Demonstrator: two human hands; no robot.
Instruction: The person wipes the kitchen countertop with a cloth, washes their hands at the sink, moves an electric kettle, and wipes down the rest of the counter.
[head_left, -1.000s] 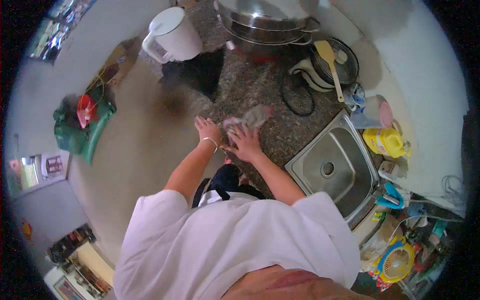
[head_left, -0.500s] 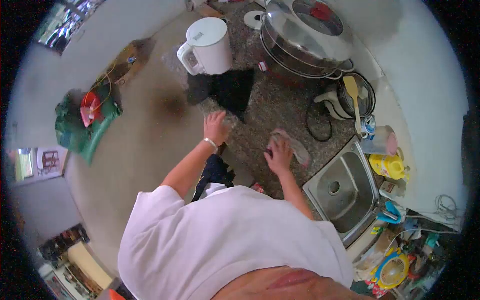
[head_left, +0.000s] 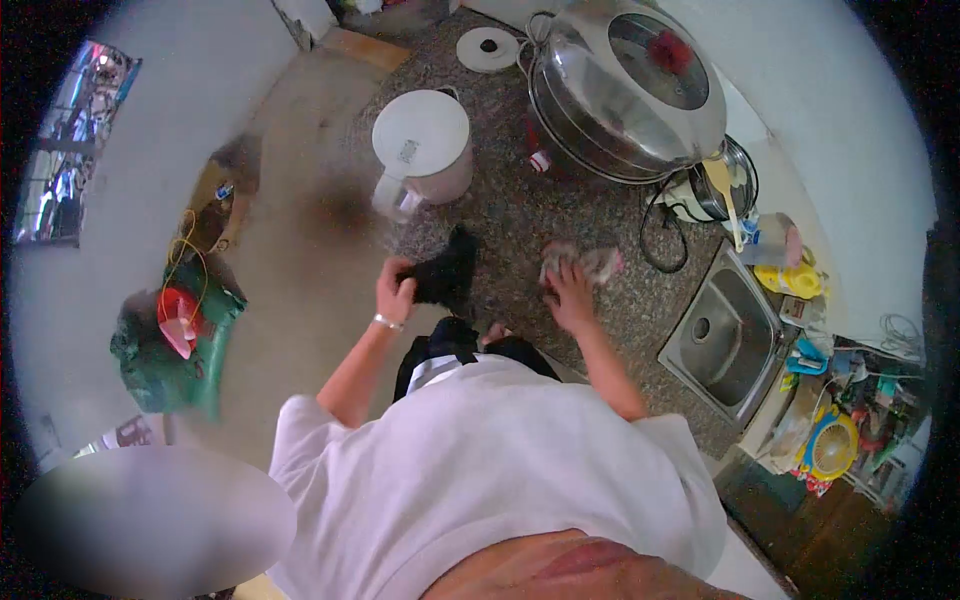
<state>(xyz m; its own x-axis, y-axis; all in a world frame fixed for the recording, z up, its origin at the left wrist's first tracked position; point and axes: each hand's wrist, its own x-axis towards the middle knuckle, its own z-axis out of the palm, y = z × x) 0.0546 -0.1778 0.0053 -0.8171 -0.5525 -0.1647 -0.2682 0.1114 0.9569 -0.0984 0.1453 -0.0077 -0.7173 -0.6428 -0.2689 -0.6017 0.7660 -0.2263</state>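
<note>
With the white plastic jug (head_left: 424, 135) as reference, my left hand (head_left: 393, 290) is on its near side, fingers closed on the edge of a limp black cloth (head_left: 446, 276) at the speckled stone table (head_left: 515, 220). My right hand (head_left: 571, 300) is to the jug's near right, fingers laid over a crumpled grey-and-pink cloth (head_left: 603, 264); whether they grip it, I cannot tell. A domed stainless-steel pot (head_left: 585, 85) stands right of the jug.

Counter (head_left: 508, 235) between cloth (head_left: 445, 280) and rag (head_left: 602, 264) is passable; a jug (head_left: 425, 130) blocks beyond the cloth.
</note>
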